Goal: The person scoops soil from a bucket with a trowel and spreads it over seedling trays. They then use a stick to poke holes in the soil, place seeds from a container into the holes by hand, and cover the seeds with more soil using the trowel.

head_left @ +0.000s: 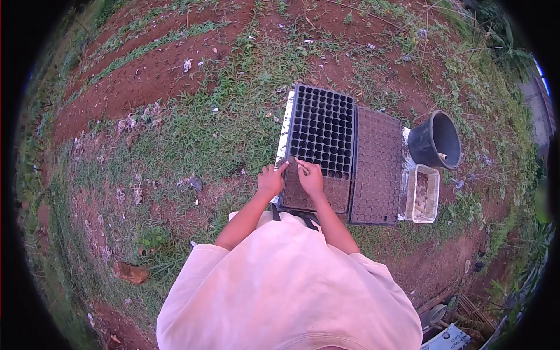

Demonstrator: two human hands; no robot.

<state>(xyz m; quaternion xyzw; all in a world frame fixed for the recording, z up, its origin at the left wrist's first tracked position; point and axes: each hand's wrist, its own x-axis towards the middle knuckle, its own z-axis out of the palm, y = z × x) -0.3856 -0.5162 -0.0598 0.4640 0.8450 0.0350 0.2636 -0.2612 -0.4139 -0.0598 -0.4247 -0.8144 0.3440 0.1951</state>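
A black seedling tray (322,125) has empty cells in its upper part and brown soil in its lower rows. At the tray's left edge, beside the border between empty and soil-filled cells, is my left hand (271,179), its fingers spread and the index finger pointing to the tray. My right hand (310,178) is over the tray close by, fingers bent together; whatever they may hold is too small to name. Against the right side of this tray lies a second tray (377,166), filled with soil.
A dark bucket (421,143) leans at the right, with a pale object inside. Below it stands a white basket (433,195) with some brown material. The trays lie on a white surface (284,131). Grass and red soil surround them; a brown lump (129,272) lies lower left.
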